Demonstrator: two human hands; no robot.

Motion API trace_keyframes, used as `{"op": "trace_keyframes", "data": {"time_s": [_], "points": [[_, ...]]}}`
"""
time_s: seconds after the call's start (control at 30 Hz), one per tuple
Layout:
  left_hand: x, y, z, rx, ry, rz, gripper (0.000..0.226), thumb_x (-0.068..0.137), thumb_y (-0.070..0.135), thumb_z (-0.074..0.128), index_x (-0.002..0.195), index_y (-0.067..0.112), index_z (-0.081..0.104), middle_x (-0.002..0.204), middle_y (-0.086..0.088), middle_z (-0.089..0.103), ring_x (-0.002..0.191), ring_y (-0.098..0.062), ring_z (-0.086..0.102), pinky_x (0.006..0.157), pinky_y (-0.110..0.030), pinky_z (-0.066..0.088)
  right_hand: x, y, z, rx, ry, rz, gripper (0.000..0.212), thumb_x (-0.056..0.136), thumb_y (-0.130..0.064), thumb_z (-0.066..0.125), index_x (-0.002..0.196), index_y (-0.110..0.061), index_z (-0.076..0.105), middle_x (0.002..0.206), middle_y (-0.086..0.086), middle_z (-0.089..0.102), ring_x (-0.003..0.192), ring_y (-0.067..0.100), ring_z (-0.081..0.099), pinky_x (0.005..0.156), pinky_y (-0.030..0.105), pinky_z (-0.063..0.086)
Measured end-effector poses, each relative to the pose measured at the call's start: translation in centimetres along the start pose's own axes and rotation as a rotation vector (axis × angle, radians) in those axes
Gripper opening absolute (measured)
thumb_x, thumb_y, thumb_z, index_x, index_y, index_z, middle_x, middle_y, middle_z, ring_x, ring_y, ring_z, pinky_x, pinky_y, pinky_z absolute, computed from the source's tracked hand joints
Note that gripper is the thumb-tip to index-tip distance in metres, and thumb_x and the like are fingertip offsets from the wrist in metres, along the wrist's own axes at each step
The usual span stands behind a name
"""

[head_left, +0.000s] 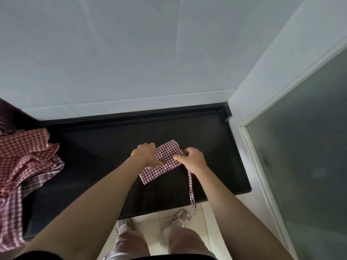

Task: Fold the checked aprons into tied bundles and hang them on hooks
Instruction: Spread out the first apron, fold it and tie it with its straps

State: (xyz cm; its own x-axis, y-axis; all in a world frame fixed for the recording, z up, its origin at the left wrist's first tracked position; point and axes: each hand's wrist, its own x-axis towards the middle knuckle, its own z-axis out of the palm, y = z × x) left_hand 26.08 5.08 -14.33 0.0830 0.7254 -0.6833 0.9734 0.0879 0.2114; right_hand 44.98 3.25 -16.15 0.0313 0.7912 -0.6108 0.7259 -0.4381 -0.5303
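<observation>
A red-and-white checked apron (163,162), folded into a small flat packet, lies on the black counter (105,147) near its right end. My left hand (147,153) grips the packet's left edge. My right hand (192,159) pinches the fabric at its right side. One apron strap (191,192) trails from under my right hand and hangs over the counter's front edge. No hooks are in view.
A loose heap of more checked aprons (24,166) covers the counter's left end and spills over the front. A pale wall (131,53) rises behind the counter. A frosted glass door (304,147) stands at the right. My feet are on pale floor tiles below.
</observation>
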Motion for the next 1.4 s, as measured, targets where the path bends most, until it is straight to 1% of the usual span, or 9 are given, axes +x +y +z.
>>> {"op": "trace_keyframes", "data": {"time_s": [0.23, 0.4, 0.5, 0.6, 0.8, 1.0, 1.13, 1.3, 1.4], "points": [[-0.9, -0.8, 1.6, -0.403, -0.035, -0.197, 0.070, 0.082, 0.050, 0.073, 0.134, 0.013, 0.045, 0.131, -0.010, 0.053, 0.112, -0.025, 0.058, 0.091, -0.038, 0.054, -0.3, 1.4, -2.6, 0.322, 0.049, 0.047, 0.015, 0.097, -0.018, 0.063, 0.108, -0.010, 0.068, 0.088, 0.005, 0.067, 0.069, 0.015, 0.062, 0.073, 0.034, 0.058], [-1.7, 0.2, 2.7, -0.574, 0.104, -0.317, 0.078, 0.083, 0.049, 0.073, 0.141, 0.011, 0.036, 0.135, -0.012, 0.050, 0.114, -0.028, 0.058, 0.085, -0.038, 0.055, -0.4, 0.9, -3.5, 0.203, 0.055, 0.008, 0.014, 0.096, -0.019, 0.063, 0.106, -0.013, 0.071, 0.097, -0.002, 0.067, 0.086, 0.012, 0.061, 0.082, 0.030, 0.054], [-2.6, 1.2, 3.1, -0.376, 0.348, -0.297, 0.078, 0.082, 0.047, 0.074, 0.140, 0.014, 0.034, 0.134, -0.010, 0.047, 0.118, -0.027, 0.052, 0.092, -0.040, 0.052, -0.4, 0.3, -4.7, -0.033, 0.141, -0.076, 0.007, 0.096, -0.014, 0.060, 0.097, -0.015, 0.067, 0.096, 0.000, 0.065, 0.080, 0.008, 0.056, 0.066, 0.020, 0.044], [-3.0, 2.3, 3.1, -0.109, 0.526, -0.122, 0.041, 0.088, 0.038, 0.067, 0.120, 0.020, 0.048, 0.121, -0.003, 0.050, 0.108, -0.019, 0.050, 0.094, -0.037, 0.049, -0.4, -0.5, -6.0, 0.011, 0.193, -0.137, 0.006, 0.097, -0.014, 0.059, 0.094, -0.018, 0.062, 0.098, 0.000, 0.064, 0.082, 0.010, 0.057, 0.062, 0.018, 0.041], [-2.4, 2.5, 3.1, -0.419, 0.472, -0.207, 0.018, 0.092, 0.032, 0.067, 0.084, 0.019, 0.057, 0.097, 0.001, 0.054, 0.075, -0.015, 0.057, 0.067, -0.032, 0.054, -2.0, -1.3, -5.9, 0.295, -0.170, -0.052, 0.017, 0.102, -0.026, 0.053, 0.102, -0.011, 0.063, 0.072, 0.005, 0.055, 0.047, 0.009, 0.044, 0.046, 0.024, 0.038], [-1.6, 2.9, 2.7, -0.678, 0.401, -0.245, 0.026, 0.096, 0.024, 0.062, 0.072, 0.014, 0.062, 0.072, 0.001, 0.063, 0.066, -0.013, 0.061, 0.060, -0.026, 0.051, -3.3, -1.5, -0.9, 0.115, -0.285, -0.046, 0.020, 0.103, -0.026, 0.052, 0.119, -0.015, 0.057, 0.082, 0.005, 0.068, 0.048, 0.008, 0.057, 0.051, 0.023, 0.052], [-2.1, 3.3, 2.2, -0.735, 0.290, -0.183, 0.046, 0.096, 0.048, 0.056, 0.064, 0.014, 0.060, 0.058, 0.001, 0.055, 0.055, -0.011, 0.051, 0.053, -0.023, 0.042, -3.8, -2.2, 1.2, -0.084, -0.230, -0.155, 0.020, 0.105, -0.029, 0.044, 0.112, -0.015, 0.058, 0.087, 0.009, 0.069, 0.054, 0.011, 0.064, 0.062, 0.027, 0.059], [-1.8, 3.3, 2.9, -0.616, 0.342, -0.157, 0.026, 0.093, 0.022, 0.062, 0.068, 0.017, 0.069, 0.081, -0.003, 0.067, 0.065, -0.015, 0.059, 0.054, -0.026, 0.047, -4.1, -3.7, 0.2, -0.275, -0.524, -0.170, 0.034, 0.100, -0.035, 0.049, 0.106, -0.007, 0.069, 0.096, 0.008, 0.071, 0.081, 0.018, 0.066, 0.083, 0.037, 0.054], [-1.8, 3.0, 2.9, -0.648, 0.336, -0.161, 0.034, 0.096, 0.023, 0.059, 0.063, 0.017, 0.063, 0.078, -0.002, 0.061, 0.059, -0.010, 0.051, 0.053, -0.023, 0.040, -2.8, -3.3, -2.4, -0.183, -0.341, -0.092, 0.036, 0.100, -0.037, 0.049, 0.093, -0.011, 0.073, 0.089, 0.002, 0.072, 0.080, 0.018, 0.068, 0.078, 0.035, 0.058]]}}
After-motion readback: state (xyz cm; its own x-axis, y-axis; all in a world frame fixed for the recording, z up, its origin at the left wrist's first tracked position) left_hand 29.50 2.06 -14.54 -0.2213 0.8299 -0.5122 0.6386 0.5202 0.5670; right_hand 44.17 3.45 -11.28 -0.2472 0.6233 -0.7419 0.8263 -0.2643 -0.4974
